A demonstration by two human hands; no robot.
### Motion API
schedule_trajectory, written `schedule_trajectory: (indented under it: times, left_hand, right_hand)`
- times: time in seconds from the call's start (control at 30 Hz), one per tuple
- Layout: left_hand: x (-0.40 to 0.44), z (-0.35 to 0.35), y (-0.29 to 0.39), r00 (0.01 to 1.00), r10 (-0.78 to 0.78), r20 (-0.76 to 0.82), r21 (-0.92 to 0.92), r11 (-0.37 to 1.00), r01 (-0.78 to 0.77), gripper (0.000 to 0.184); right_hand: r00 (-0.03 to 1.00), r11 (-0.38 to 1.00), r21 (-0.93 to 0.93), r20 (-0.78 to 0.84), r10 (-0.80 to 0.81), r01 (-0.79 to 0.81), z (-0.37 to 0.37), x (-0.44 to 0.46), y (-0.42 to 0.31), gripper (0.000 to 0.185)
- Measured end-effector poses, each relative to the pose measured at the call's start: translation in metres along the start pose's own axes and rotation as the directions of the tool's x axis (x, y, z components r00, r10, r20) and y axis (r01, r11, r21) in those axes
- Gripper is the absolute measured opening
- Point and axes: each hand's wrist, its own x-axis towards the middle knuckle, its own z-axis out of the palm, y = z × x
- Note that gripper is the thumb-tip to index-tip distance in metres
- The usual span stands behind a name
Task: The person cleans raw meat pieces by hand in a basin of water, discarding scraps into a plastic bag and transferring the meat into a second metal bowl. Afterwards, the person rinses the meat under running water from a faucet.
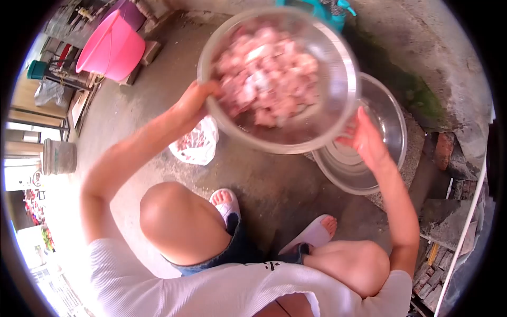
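Note:
A large steel basin (338,79) is lifted above the floor, with pieces of pale pink raw meat (266,79) heaped toward its left side. My left hand (203,98) grips its left rim, fingers closed on the edge. On the lower right rim, my right hand (362,137) holds the basin with its fingers against the side. Behind and below my right hand, a second steel basin (388,111) sits partly hidden by the lifted one. Under my left forearm, a white plastic bag (203,153) with reddish bits inside lies on the floor.
A pink bucket (113,47) stands at the upper left, near a purple tub (129,13). A grey bucket (58,157) is at the left. Something teal (327,16) stands by the wall behind the lifted basin. Bricks (443,150) and rubble line the right side.

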Motion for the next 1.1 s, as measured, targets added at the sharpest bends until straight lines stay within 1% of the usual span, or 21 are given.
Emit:
schedule_trajectory:
  times: [0.07, 0.1, 0.13, 0.2, 0.27, 0.3, 0.37, 0.43, 0.47, 0.57, 0.67, 0.7, 0.77, 0.8, 0.83, 0.87, 0.9, 0.93, 1.0, 1.03, 1.1]
  left_hand:
    - [0.007, 0.033, 0.019, 0.995, 0.028, 0.095, 0.063, 0.997, -0.034, 0.012]
    - [0.012, 0.047, 0.027, 0.983, 0.079, 0.166, 0.110, 0.989, -0.098, 0.025]
    - [0.016, 0.053, 0.039, 0.897, 0.002, 0.443, 0.109, 0.993, -0.055, 0.047]
    - [0.041, 0.035, 0.023, 0.856, 0.211, 0.471, 0.318, 0.865, -0.388, 0.063]
    - [0.070, -0.015, -0.024, 0.989, 0.150, -0.018, 0.607, 0.787, -0.108, 0.079]
    - [0.083, -0.045, -0.053, 0.996, 0.011, -0.086, 0.595, 0.802, 0.042, 0.079]
    - [0.091, -0.071, -0.113, 0.958, -0.253, -0.131, 0.401, 0.870, 0.285, 0.075]
    - [0.086, -0.061, -0.153, 0.913, -0.406, 0.036, 0.028, 0.914, 0.405, 0.065]
    - [0.090, -0.049, -0.161, 0.895, -0.416, 0.162, -0.152, 0.885, 0.440, 0.059]
    - [0.102, -0.024, -0.170, 0.923, -0.329, 0.201, -0.387, 0.839, 0.383, 0.041]
    - [0.119, -0.036, -0.175, 0.933, -0.356, 0.057, -0.373, 0.859, 0.351, 0.031]
    - [0.111, -0.028, -0.165, 0.942, -0.325, -0.081, -0.425, 0.866, 0.263, 0.027]
    - [0.095, -0.029, -0.132, 0.961, -0.182, -0.209, -0.154, 0.977, 0.151, 0.031]
    - [0.087, -0.035, -0.115, 0.981, -0.004, -0.196, 0.001, 1.000, 0.004, 0.037]
    - [0.067, -0.020, -0.086, 0.944, 0.085, -0.320, 0.104, 0.993, -0.055, 0.039]
    - [0.061, -0.017, -0.071, 0.931, 0.203, -0.303, 0.168, 0.973, -0.158, 0.046]
    - [0.065, -0.022, -0.068, 0.905, 0.333, -0.265, 0.314, 0.917, -0.246, 0.059]
    - [0.068, -0.024, -0.067, 0.868, 0.453, -0.203, 0.449, 0.831, -0.329, 0.072]
    - [0.051, 0.006, -0.059, 0.693, 0.718, -0.073, 0.730, 0.511, -0.453, 0.076]
    - [0.046, 0.016, -0.058, 0.680, 0.730, -0.071, 0.761, 0.480, -0.436, 0.077]
    - [0.051, 0.023, -0.068, 0.520, 0.854, 0.020, 0.861, 0.250, -0.444, 0.075]
  right_hand:
    - [0.915, 0.983, -0.159, -0.378, -0.144, 0.090, 0.006, -0.001, -0.009, 0.033]
    - [0.906, 0.978, -0.149, -0.376, -0.195, 0.148, -0.014, -0.007, -0.011, 0.032]
    - [0.894, 0.968, -0.142, -0.375, -0.247, 0.208, -0.042, -0.018, -0.012, 0.030]
    - [0.773, 0.932, -0.155, -0.523, -0.359, 0.328, -0.066, -0.044, -0.004, 0.031]
    - [0.643, 0.910, -0.211, -0.650, -0.404, 0.358, -0.073, -0.072, -0.002, 0.034]
    - [0.639, 0.906, -0.264, -0.644, -0.421, 0.330, -0.088, -0.083, 0.002, 0.035]
    - [0.623, 0.893, -0.355, -0.641, -0.448, 0.277, -0.118, -0.097, 0.019, 0.038]
    - [0.595, 0.932, -0.324, -0.722, -0.353, 0.159, -0.137, -0.106, 0.039, 0.036]
    - [0.572, 0.947, -0.303, -0.760, -0.308, 0.107, -0.145, -0.109, 0.049, 0.035]
    - [0.509, 0.972, -0.214, -0.829, -0.232, 0.095, -0.161, -0.115, 0.081, 0.031]
    - [0.508, 0.964, -0.267, -0.828, -0.240, 0.021, -0.170, -0.119, 0.086, 0.029]
    - [0.509, 0.969, -0.245, -0.832, -0.220, 0.018, -0.176, -0.118, 0.087, 0.030]
    - [0.516, 0.982, -0.190, -0.840, -0.167, 0.008, -0.189, -0.119, 0.093, 0.031]
    - [0.519, 0.984, -0.181, -0.841, -0.155, 0.001, -0.192, -0.119, 0.096, 0.031]
    - [0.528, 0.985, -0.173, -0.837, -0.143, -0.008, -0.194, -0.117, 0.097, 0.032]
    - [0.542, 0.986, -0.167, -0.830, -0.131, -0.017, -0.190, -0.114, 0.095, 0.032]
    - [0.542, 0.980, -0.167, -0.817, -0.198, 0.107, -0.181, -0.109, 0.096, 0.034]
    - [0.547, 0.982, -0.164, -0.815, -0.190, 0.096, -0.181, -0.107, 0.095, 0.035]
    - [0.541, 0.983, -0.162, -0.821, -0.181, 0.084, -0.183, -0.108, 0.094, 0.036]
    - [0.535, 0.981, -0.156, -0.822, -0.194, 0.116, -0.181, -0.107, 0.094, 0.038]
    - [0.543, 0.978, -0.135, -0.815, -0.200, 0.157, -0.183, -0.109, 0.101, 0.038]
